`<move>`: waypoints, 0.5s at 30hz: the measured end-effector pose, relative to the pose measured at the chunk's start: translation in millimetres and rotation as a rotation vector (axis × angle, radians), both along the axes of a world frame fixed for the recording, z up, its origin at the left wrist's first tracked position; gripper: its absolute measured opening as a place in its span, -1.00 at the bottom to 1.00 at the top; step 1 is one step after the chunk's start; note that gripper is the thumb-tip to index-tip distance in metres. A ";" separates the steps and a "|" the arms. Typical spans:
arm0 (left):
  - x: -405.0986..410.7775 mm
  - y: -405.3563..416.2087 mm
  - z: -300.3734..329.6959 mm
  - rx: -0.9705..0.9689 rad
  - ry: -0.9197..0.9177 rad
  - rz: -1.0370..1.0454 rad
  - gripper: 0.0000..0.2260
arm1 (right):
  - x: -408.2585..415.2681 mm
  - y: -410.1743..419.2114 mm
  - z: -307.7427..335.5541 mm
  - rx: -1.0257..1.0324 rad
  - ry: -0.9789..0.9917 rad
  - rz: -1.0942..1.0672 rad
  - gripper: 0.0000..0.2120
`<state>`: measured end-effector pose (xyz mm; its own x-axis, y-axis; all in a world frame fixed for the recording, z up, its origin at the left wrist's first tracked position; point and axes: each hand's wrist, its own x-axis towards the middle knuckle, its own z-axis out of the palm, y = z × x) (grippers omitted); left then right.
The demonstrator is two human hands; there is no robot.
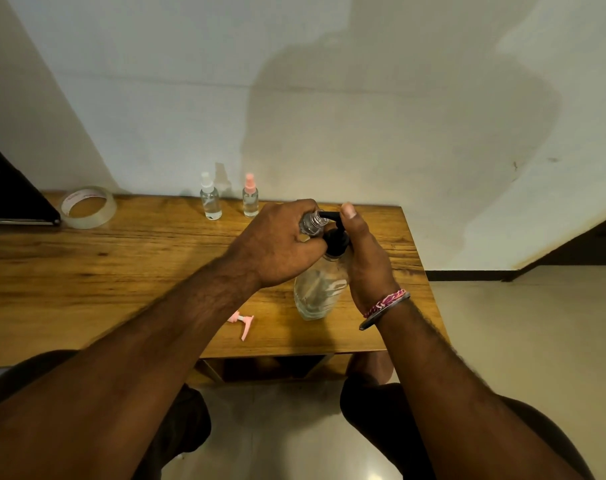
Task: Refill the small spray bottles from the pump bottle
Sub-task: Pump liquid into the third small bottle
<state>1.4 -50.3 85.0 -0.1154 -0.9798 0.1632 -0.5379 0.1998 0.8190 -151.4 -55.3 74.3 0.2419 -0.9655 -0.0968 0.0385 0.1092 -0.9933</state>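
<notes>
Pump bottle, clear rounded plastic with a black pump head, stood on our grained wooden table. Our left hand curled around a small clear uncapped spray bottle, mouth at the spout. Our right hand wrapped the pump.

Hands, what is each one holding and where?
Left hand grips an uncapped small spray bottle around its body; right hand holds the pump bottle at its black pump head.

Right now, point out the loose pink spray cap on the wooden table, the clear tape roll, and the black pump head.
loose pink spray cap (243,323), head view, on its nozzle body.
clear tape roll (105,211), head view, on its outer band.
black pump head (336,243), head view, on its collar between the hands.
</notes>
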 end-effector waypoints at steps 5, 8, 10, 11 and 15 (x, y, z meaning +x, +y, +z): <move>-1.1 0.5 0.5 0.011 -0.013 0.016 -0.81 | 2.2 2.4 -2.8 0.001 -0.037 -0.005 -0.37; -1.1 0.9 0.8 0.025 -0.016 0.015 -0.80 | 3.2 1.4 -4.5 0.004 -0.047 -0.017 -0.36; -1.2 0.7 0.5 0.023 -0.024 0.016 -0.79 | 3.5 0.6 -6.2 0.012 -0.050 -0.029 -0.35; -1.1 0.5 0.4 0.023 -0.027 0.017 -0.78 | 3.7 0.1 -6.7 0.012 -0.046 -0.035 -0.36; -1.2 -0.3 -1.1 0.024 -0.028 0.017 -0.78 | 3.8 -1.4 -7.7 -0.009 -0.026 -0.068 -0.55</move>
<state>0.2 -50.7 84.0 -0.1024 -0.9854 0.1361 -0.5639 0.1703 0.8081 -147.6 -56.7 66.6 0.1780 -0.9805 -0.0829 0.0708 0.0968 -0.9928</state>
